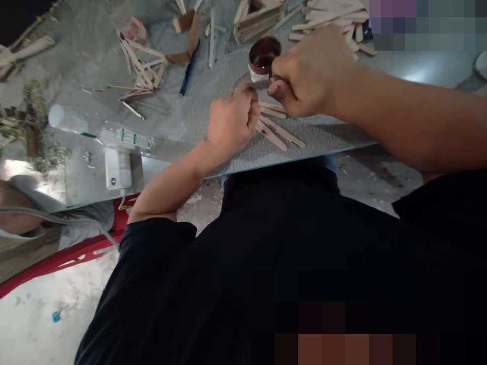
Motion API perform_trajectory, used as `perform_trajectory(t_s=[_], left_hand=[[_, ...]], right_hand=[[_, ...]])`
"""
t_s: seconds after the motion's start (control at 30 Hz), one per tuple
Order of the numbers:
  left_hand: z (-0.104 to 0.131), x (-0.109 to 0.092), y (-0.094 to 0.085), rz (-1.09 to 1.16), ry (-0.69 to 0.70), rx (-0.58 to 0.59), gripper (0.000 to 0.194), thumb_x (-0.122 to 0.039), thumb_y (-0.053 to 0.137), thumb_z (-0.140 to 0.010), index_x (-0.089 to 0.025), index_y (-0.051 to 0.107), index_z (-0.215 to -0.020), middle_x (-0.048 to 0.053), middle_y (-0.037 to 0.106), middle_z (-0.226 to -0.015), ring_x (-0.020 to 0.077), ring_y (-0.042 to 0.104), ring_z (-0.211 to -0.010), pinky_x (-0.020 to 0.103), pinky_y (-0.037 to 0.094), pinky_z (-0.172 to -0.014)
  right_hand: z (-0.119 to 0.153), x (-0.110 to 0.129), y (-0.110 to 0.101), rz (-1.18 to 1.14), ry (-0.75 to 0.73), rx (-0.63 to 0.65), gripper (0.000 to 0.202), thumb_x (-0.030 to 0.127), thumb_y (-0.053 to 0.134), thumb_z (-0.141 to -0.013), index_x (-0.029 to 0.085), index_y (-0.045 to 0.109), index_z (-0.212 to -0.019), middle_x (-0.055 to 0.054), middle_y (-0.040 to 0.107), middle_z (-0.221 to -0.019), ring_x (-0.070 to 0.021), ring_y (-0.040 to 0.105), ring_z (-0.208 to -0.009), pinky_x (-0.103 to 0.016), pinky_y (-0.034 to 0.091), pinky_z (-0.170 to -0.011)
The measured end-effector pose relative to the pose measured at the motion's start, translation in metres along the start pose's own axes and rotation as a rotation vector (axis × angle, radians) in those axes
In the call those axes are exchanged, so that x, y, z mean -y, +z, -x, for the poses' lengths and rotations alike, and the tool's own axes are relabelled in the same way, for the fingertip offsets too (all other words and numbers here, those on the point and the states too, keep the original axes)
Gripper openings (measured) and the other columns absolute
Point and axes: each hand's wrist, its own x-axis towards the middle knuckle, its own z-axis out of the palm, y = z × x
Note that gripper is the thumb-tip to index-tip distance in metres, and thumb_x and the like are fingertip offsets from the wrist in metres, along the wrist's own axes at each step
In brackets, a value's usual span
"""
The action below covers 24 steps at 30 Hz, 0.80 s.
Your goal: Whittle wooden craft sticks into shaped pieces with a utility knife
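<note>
My left hand (233, 120) is closed just above the table's near edge, its fingertips pressed together; what they hold, if anything, is hidden. My right hand (314, 73) is closed too, thumb against the curled forefinger, on a thin flat grey piece (262, 84) that looks like a blade and reaches toward my left fingertips. Right behind it stands a brown jar (265, 53) with a white label and some liquid inside. Several wooden craft sticks (282, 132), some with dark spots, lie fanned out on the table beside and partly under my left hand.
Stacked craft sticks (254, 23) and a loose stick pile (331, 15) lie at the back. Leftward are a glued stick frame (146, 71), a blue pen (189, 68), a plastic bottle (110, 136), a white power bank (117, 169) and dried plants (34, 116). Another person sits at far left.
</note>
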Motion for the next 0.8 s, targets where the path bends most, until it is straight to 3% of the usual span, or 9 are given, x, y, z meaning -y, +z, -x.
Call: perform_trajectory(t_s=[0.1,0.2,0.37,0.5,0.63,0.8], left_hand=[[0.001,-0.006,0.000,-0.057,-0.012,0.051,0.029,-0.051,0.043,-0.110,-0.038,0.066,-0.101,0.012,0.080,-0.108,0.0406,0.072,-0.098,0.056,0.053,-0.089],[-0.002,-0.008,0.006,-0.028,-0.019,0.020,0.044,-0.048,0.034,-0.116,-0.030,0.068,-0.096,0.014,0.078,-0.103,0.0329,0.071,-0.093,0.051,0.052,-0.090],[-0.007,-0.009,0.003,0.160,-0.010,-0.053,0.054,-0.067,0.021,-0.112,-0.038,0.063,-0.094,0.010,0.077,-0.098,0.0321,0.064,-0.087,0.051,0.054,-0.083],[-0.005,-0.005,-0.003,0.237,0.037,-0.091,0.063,-0.072,0.017,-0.111,-0.036,0.062,-0.085,0.010,0.076,-0.098,0.0304,0.066,-0.088,0.050,0.053,-0.085],[-0.004,0.001,-0.008,0.225,0.044,-0.084,0.059,-0.072,0.021,-0.110,-0.037,0.064,-0.092,0.009,0.072,-0.089,0.0313,0.066,-0.081,0.050,0.051,-0.083],[-0.002,0.001,-0.018,0.160,0.126,-0.142,0.064,-0.068,0.012,-0.114,-0.033,0.066,-0.107,0.010,0.069,-0.086,0.0315,0.065,-0.079,0.047,0.046,-0.076]], right_hand=[[0.000,0.002,0.004,0.025,-0.040,-0.014,0.068,0.060,0.027,-0.112,0.012,0.075,-0.102,-0.017,0.076,-0.089,-0.0355,0.077,-0.088,-0.040,0.049,-0.073],[-0.002,0.003,0.006,0.015,-0.022,-0.049,0.070,0.060,0.025,-0.111,0.013,0.075,-0.101,-0.016,0.075,-0.087,-0.0342,0.077,-0.085,-0.037,0.044,-0.069],[-0.006,-0.001,0.003,-0.042,-0.070,-0.115,0.097,0.068,-0.002,-0.111,0.009,0.075,-0.099,-0.018,0.073,-0.085,-0.0377,0.080,-0.087,-0.036,0.037,-0.067],[-0.004,-0.005,-0.003,-0.020,-0.077,-0.078,0.106,0.073,-0.011,-0.107,0.009,0.073,-0.100,-0.017,0.072,-0.085,-0.0398,0.081,-0.090,-0.037,0.039,-0.068],[-0.001,-0.007,-0.007,-0.035,-0.072,-0.058,0.109,0.073,-0.013,-0.106,0.007,0.074,-0.101,-0.018,0.070,-0.085,-0.0441,0.081,-0.095,-0.041,0.046,-0.073],[0.000,-0.008,-0.009,-0.026,-0.064,-0.017,0.097,0.066,-0.005,-0.107,0.009,0.072,-0.101,-0.018,0.068,-0.084,-0.0444,0.080,-0.096,-0.044,0.049,-0.075]])
